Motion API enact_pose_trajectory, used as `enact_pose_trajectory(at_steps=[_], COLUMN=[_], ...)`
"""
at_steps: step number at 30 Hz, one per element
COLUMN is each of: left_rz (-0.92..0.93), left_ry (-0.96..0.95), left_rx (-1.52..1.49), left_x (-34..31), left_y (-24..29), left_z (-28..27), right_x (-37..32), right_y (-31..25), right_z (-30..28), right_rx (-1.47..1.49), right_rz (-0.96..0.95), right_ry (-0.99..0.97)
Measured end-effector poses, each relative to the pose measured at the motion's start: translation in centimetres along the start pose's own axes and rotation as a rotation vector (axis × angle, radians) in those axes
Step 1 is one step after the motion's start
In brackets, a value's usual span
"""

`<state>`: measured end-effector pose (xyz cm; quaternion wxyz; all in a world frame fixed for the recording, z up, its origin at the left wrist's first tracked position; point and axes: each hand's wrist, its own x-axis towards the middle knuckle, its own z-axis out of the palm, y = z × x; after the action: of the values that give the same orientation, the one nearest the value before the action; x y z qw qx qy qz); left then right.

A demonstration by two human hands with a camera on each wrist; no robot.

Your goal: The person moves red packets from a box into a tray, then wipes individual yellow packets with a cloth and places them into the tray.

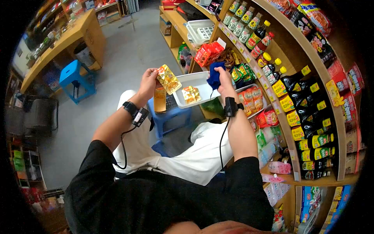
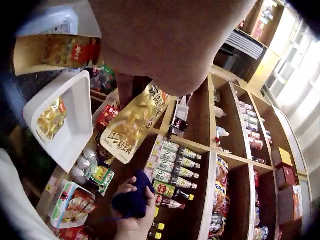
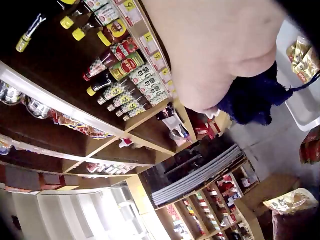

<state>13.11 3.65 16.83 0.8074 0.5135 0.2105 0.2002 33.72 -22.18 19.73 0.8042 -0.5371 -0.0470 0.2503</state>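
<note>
My left hand (image 1: 148, 82) pinches a gold-coloured food packet (image 1: 169, 79) by its edge, holding it up beside the white tray (image 1: 199, 80). In the left wrist view the packet (image 2: 134, 125) shows its printed front. A bunched dark blue cloth (image 1: 215, 76) is gripped in my right hand (image 1: 225, 82), over the tray's right side. From the right wrist view the cloth (image 3: 252, 100) hangs below the hand, with a thin cord trailing from it. Another gold packet (image 1: 191, 94) lies inside the tray. Left of the tray, an open cardboard box (image 1: 159, 103) contains similar packets.
A blue stool (image 1: 171, 119) stands under the box and tray. Shelves with sauce bottles (image 1: 290, 105) rise close on my right, with bagged goods (image 1: 249, 99) below them. Another blue stool (image 1: 74, 78) and a wooden counter (image 1: 83, 29) are off to the left.
</note>
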Motion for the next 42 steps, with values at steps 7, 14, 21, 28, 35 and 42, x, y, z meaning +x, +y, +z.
enact_pose_trajectory(at_steps=[7,14,21,28,35,42], left_rz=[-0.150,-0.173,-0.236,-0.181,-0.217,-0.343], left_ry=[-0.071,-0.163,-0.148,-0.252,-0.271,-0.292], left_rx=[-0.043,-0.105,-0.069,0.076,0.124,-0.043], left_x=[4.0,7.4,8.3,7.6,8.3,8.0], left_y=[-4.0,-5.5,-6.6,-5.0,-4.3,-6.0], left_z=[1.4,5.4,8.3,7.3,6.7,7.6], right_x=[0.1,-1.2,-0.8,-1.6,0.2,-0.8], right_y=[2.2,2.7,3.2,2.0,1.0,1.6], right_z=[-0.3,2.0,1.7,3.9,7.1,6.9], right_rx=[-0.684,-0.852,-0.848,-0.928,-1.224,-1.390], right_rz=[-0.272,-0.297,-0.213,-0.335,-0.513,-0.650], right_ry=[0.028,-0.070,-0.040,0.034,-0.054,-0.122])
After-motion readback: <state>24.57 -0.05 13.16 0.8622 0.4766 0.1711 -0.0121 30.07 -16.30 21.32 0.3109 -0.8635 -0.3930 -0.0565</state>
